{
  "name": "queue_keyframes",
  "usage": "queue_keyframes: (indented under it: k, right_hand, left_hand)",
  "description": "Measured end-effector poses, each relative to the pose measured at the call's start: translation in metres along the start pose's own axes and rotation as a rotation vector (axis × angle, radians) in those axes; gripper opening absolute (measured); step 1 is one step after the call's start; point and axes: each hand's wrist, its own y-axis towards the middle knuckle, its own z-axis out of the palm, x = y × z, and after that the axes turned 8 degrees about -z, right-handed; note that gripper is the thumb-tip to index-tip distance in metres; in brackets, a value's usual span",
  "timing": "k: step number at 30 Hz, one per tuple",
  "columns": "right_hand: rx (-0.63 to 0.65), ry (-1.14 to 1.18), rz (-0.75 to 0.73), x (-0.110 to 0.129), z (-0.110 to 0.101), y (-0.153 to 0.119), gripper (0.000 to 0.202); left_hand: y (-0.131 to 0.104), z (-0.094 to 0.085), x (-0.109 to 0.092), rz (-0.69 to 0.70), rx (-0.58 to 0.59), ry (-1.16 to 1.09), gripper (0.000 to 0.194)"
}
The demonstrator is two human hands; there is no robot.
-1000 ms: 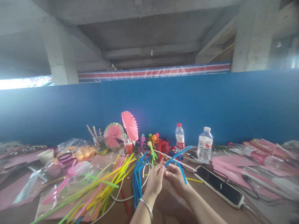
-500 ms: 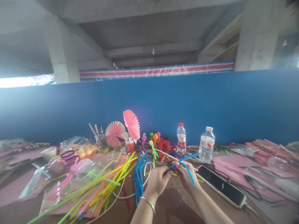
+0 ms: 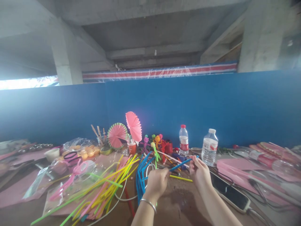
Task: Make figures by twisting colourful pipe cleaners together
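Observation:
Between my two hands a blue pipe cleaner (image 3: pixel 180 165) is stretched at a slant, rising to the right. My left hand (image 3: pixel 157 182), with a silver bangle at its wrist, is closed around the lower left part. At the upper right end, my right hand (image 3: pixel 201 174) pinches it with thumb and fingers. A bundle of blue pipe cleaners (image 3: pixel 140 175) lies just left of my left hand. Behind the hands stand small pipe-cleaner figures, among them a green one (image 3: pixel 156 153). A single yellow pipe cleaner (image 3: pixel 181 178) lies on the table below the held one.
Yellow, green and pink pipe cleaners (image 3: pixel 105 188) are heaped at left. Two water bottles (image 3: pixel 183 141) stand at the back, and a phone (image 3: pixel 230 191) with a cable lies right of my right hand. Pink paper fans (image 3: pixel 134 125) rise from a cup before the blue partition (image 3: pixel 164 106).
My right hand has moved right, away from my left. The blue pipe cleaner, bent and crossed before, now runs straight between them. My left hand has shifted slightly left and down.

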Motion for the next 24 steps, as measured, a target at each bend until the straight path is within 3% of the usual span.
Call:
queue_keyframes:
  k: [6, 9, 12, 15, 21, 24]
  right_hand:
    - [-0.052, 0.033, -0.08, -0.001, -0.012, 0.016, 0.029]
    - [0.063, -0.031, 0.0, -0.014, -0.002, -0.004, 0.031]
    - [0.376, -0.161, 0.175, -0.031, 0.014, -0.034, 0.023]
    - [0.505, -0.215, 0.193, -0.042, 0.023, -0.053, 0.021]
    - [0.486, -0.249, 0.145, -0.042, 0.015, -0.044, 0.021]
    - [0.457, -0.217, 0.137, -0.037, 0.013, -0.038, 0.02]
  left_hand:
    - [0.002, -0.003, 0.006, -0.128, -0.109, 0.042, 0.035]
    - [0.003, -0.003, 0.003, -0.188, -0.148, 0.002, 0.039]
    - [0.002, -0.004, -0.004, -0.166, -0.102, -0.085, 0.037]
    - [0.001, -0.007, -0.012, -0.133, -0.033, -0.169, 0.037]
    - [0.001, -0.017, -0.019, -0.043, 0.158, -0.316, 0.044]
    - [0.001, -0.014, -0.015, -0.045, 0.143, -0.264, 0.047]
